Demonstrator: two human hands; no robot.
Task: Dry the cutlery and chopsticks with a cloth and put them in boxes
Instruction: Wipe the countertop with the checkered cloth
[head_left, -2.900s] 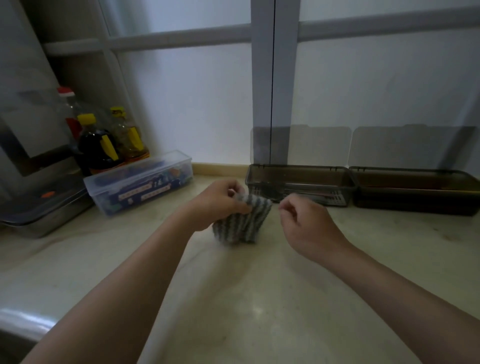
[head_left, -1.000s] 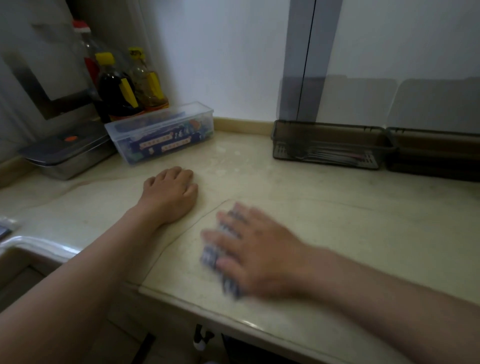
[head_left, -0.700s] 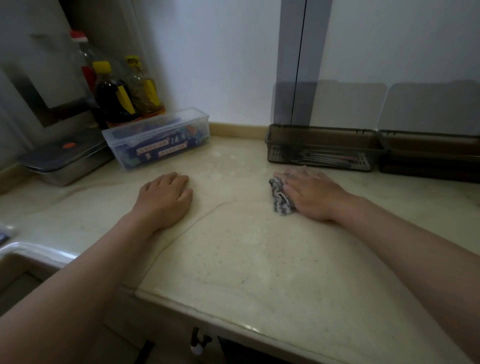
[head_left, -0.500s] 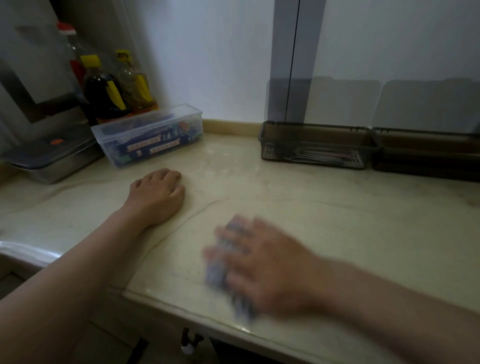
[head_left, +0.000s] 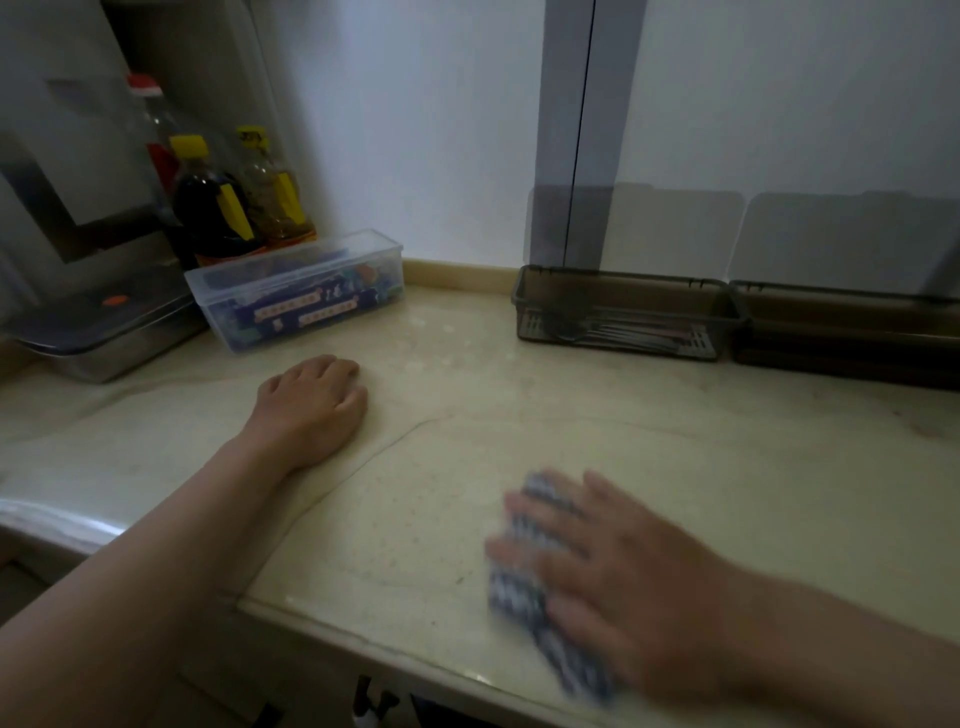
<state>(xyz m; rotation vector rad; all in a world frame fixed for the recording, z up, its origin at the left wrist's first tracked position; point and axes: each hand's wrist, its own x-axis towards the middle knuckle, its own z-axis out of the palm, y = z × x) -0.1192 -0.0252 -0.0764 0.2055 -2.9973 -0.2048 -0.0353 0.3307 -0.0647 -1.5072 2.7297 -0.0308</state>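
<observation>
On the pale stone counter (head_left: 649, 447), in the head view, a dark see-through box (head_left: 618, 283) stands at the back against the window wall. Metal cutlery (head_left: 608, 330) lies flat inside it on a slotted floor. Its lid (head_left: 675, 228) stands upright just behind it.

Touching the box's right end is a second dark box (head_left: 847, 317), with its own lid (head_left: 852, 239) upright behind; what it holds cannot be made out.

Well in front of the cutlery box, near the counter's front edge, lies the striped cloth (head_left: 524, 587). The right hand (head_left: 623, 577) presses down on it with straight, spread fingers; both hand and cloth are blurred.

In front of the box and to its left, the left hand (head_left: 311, 405) rests palm down on the counter, fingers loosely bent, holding nothing and well apart from the cloth.

Left of the box, at the same depth, sits a clear plastic box (head_left: 296, 291) with its lid on. Farther left is a steel container (head_left: 104, 332) with a dark lid. Behind these two stand three bottles (head_left: 208, 208) in the corner.
</observation>
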